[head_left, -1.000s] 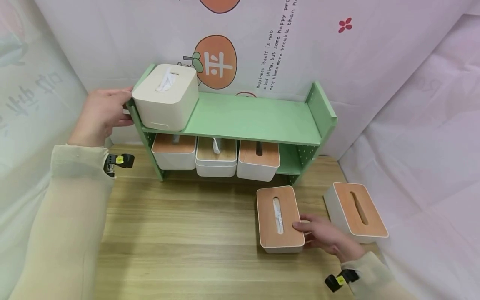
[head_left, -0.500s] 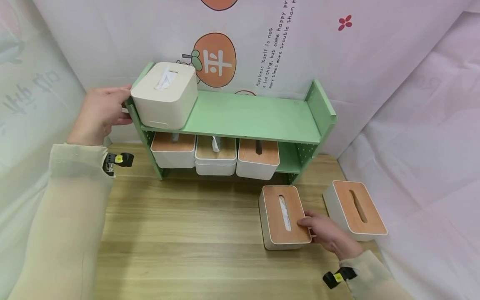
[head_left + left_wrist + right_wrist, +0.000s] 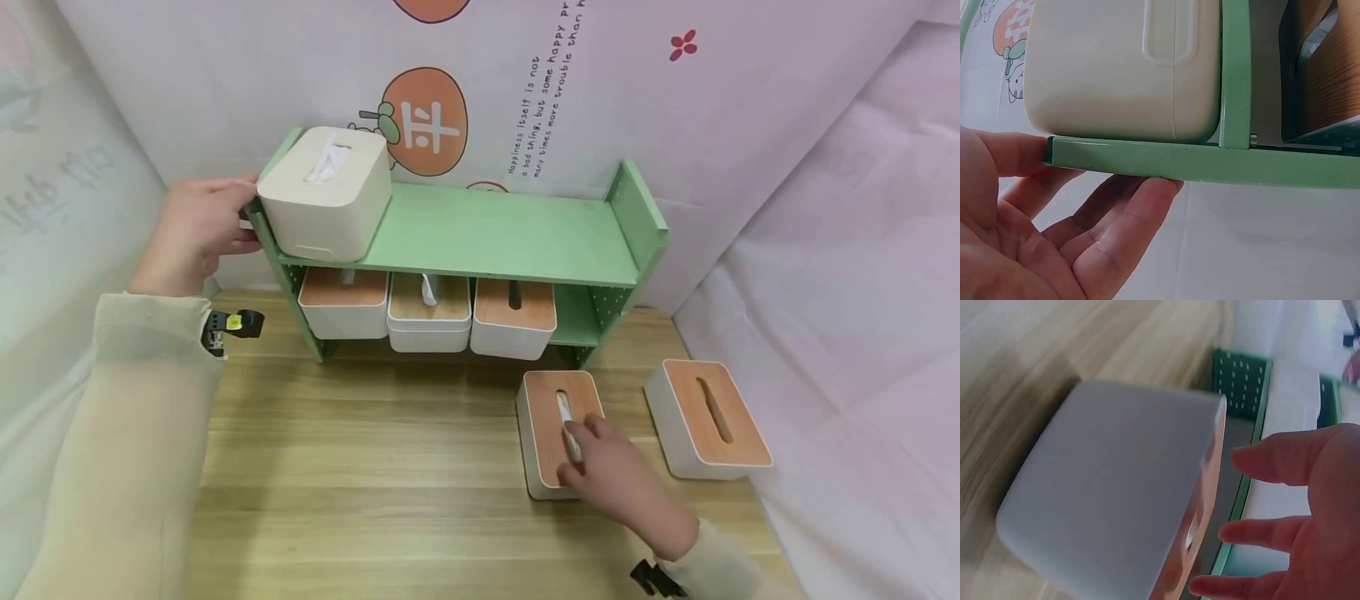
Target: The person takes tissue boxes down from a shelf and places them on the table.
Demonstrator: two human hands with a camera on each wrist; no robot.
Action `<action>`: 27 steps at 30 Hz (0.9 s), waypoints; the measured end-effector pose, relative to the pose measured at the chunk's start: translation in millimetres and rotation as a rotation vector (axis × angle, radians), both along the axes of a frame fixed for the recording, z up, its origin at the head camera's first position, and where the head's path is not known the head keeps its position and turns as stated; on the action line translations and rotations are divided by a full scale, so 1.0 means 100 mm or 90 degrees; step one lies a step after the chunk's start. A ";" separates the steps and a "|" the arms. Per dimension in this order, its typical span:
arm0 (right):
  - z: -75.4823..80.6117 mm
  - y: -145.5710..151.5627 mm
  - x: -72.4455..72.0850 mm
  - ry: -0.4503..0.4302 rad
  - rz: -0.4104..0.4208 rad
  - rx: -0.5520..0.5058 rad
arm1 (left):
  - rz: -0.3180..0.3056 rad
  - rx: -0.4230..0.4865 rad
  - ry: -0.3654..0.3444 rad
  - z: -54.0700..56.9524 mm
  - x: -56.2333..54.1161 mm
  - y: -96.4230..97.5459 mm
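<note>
My left hand (image 3: pixel 197 221) grips the upper left side panel of a green two-tier shelf (image 3: pixel 502 229); in the left wrist view fingertips press the panel's outer face (image 3: pixel 1210 164). Beside that panel, on the top tier, stands a cream tissue box (image 3: pixel 330 208) with tissue poking out. My right hand (image 3: pixel 618 475) hovers over a white tissue box with a wooden lid (image 3: pixel 542 429), covering part of its slot. In the right wrist view its fingers (image 3: pixel 1266 534) are spread and apart, close to the lid, and hold nothing. The box (image 3: pixel 1104 481) stands on the wooden table.
Three wood-lidded tissue boxes, left (image 3: pixel 348 321), middle (image 3: pixel 430 333) and right (image 3: pixel 513 337), stand in a row on the lower tier. Another wood-lidded box (image 3: pixel 690 425) is at the right table edge. Printed cloth (image 3: pixel 540 100) hangs behind the shelf.
The tissue box under my right hand turned and shifted slightly right. My right hand then let go of its right side and moved left over the lid. The left hand stayed on the shelf.
</note>
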State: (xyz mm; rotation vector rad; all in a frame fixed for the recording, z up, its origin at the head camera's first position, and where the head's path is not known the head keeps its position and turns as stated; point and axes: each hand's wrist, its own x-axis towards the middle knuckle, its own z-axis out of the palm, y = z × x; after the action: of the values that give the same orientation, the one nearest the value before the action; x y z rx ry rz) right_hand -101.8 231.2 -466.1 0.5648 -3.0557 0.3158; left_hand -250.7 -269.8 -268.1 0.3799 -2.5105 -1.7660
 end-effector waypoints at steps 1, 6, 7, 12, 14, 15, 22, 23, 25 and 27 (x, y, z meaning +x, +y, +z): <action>0.00 -0.04 0.02 0.015 0.015 0.014 | -0.001 -0.001 0.000 0.00 0.00 0.00; -0.02 -0.23 0.12 -0.011 0.018 0.057 | -0.006 -0.003 0.003 -0.01 0.00 0.00; -0.02 -0.26 0.12 -0.018 0.015 0.067 | -0.005 -0.002 0.004 -0.02 -0.01 -0.01; -0.04 -0.34 0.13 -0.030 0.006 0.127 | -0.001 0.008 0.004 -0.02 -0.01 -0.02; -0.03 -0.33 0.12 -0.045 -0.016 0.136 | 0.000 0.016 0.004 -0.02 -0.01 -0.02; -0.01 -0.32 0.12 -0.057 -0.031 0.136 | -0.001 0.020 0.003 -0.02 -0.01 -0.02; 0.05 -0.28 0.07 -0.097 -0.083 0.137 | -0.003 0.035 0.006 -0.02 0.00 -0.03; 0.04 -0.28 0.07 -0.096 -0.083 0.140 | -0.003 0.036 0.006 -0.02 0.00 -0.03; 0.03 -0.30 0.07 -0.097 -0.083 0.147 | -0.003 0.038 0.005 -0.02 0.00 -0.03; 0.04 -0.30 0.07 -0.106 -0.083 0.152 | -0.004 0.034 0.005 -0.02 0.01 -0.03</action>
State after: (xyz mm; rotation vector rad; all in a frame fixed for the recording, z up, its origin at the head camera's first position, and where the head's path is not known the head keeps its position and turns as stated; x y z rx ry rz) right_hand -95.3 200.8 -462.2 0.3589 -3.2970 -0.0074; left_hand -249.9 -272.6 -270.4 0.3682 -2.4658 -1.8365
